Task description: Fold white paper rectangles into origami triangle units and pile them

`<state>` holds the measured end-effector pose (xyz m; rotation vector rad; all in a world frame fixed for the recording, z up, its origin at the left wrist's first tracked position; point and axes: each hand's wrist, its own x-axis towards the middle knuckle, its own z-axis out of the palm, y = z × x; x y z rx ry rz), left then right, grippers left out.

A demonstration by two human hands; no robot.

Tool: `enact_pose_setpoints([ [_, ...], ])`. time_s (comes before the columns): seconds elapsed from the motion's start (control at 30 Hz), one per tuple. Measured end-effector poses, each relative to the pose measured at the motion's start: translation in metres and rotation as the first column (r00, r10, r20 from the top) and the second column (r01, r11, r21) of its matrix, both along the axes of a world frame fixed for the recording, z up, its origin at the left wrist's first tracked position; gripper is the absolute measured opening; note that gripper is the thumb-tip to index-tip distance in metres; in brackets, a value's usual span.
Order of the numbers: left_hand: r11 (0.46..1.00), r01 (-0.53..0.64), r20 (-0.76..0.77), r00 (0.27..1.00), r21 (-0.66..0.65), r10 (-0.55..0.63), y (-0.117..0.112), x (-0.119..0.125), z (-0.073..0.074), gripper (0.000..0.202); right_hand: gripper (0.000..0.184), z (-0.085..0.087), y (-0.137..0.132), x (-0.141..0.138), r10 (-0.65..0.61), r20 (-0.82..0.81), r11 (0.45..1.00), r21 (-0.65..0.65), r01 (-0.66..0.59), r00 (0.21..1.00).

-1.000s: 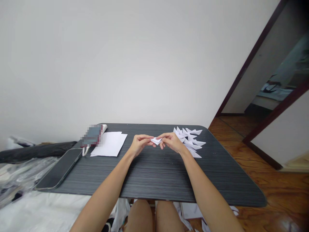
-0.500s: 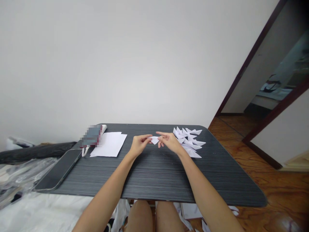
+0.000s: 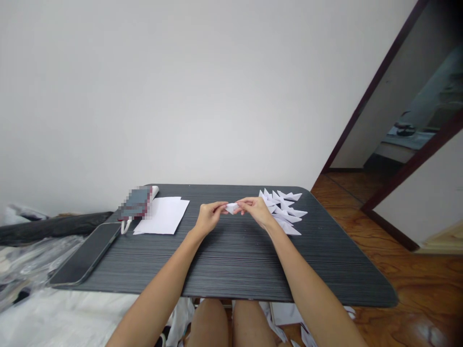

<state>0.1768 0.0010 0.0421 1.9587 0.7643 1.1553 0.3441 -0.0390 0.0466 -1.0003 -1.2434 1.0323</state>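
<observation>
A small folded piece of white paper [image 3: 232, 208] is held up over the middle of the table, between my two hands. My left hand [image 3: 211, 215] pinches its left end between thumb and fingers. At the opposite end, my right hand [image 3: 254, 209] grips the paper with thumb and fingertips. Just right of my right hand lies a group of several folded white paper boats [image 3: 286, 212] with pointed ends, partly hidden behind that hand.
On the dark, grained table [image 3: 231, 270], white paper sheets [image 3: 162, 217] lie at the left. Beside them are a pixelated device [image 3: 136, 203] with a white cable and a black phone [image 3: 87, 253]. A white wall stands behind; plastic-wrapped things lie at the left.
The fingers of my right hand, stretched out before, have closed in on the paper. The folded paper now looks flatter and narrower, its downward point shorter.
</observation>
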Motion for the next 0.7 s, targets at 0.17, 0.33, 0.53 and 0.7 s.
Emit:
enact_pose_setpoints([
  [0.17, 0.991, 0.037, 0.063, 0.998, -0.129, -0.029, 0.0, 0.003, -0.004, 0.024, 0.024, 0.002, 0.0, -0.007, -0.089, 0.09, 0.994, 0.069, 0.083, 0.992],
  [0.33, 0.996, 0.084, -0.099, 0.991, -0.018, -0.085, -0.006, 0.001, 0.003, 0.024, 0.022, -0.001, 0.001, -0.013, -0.091, 0.121, 0.991, 0.113, 0.077, 0.989],
  [0.53, 0.993, 0.096, -0.184, 0.979, 0.069, -0.082, -0.013, 0.001, 0.009, 0.029, 0.021, 0.001, -0.003, -0.018, 0.048, 0.151, 0.998, 0.038, -0.054, 0.987],
  [0.7, 0.97, 0.153, -0.112, 0.978, -0.188, -0.176, -0.011, 0.003, 0.006, 0.04, 0.024, 0.004, -0.005, -0.017, 0.068, 0.163, 0.997, 0.01, -0.07, 0.984],
])
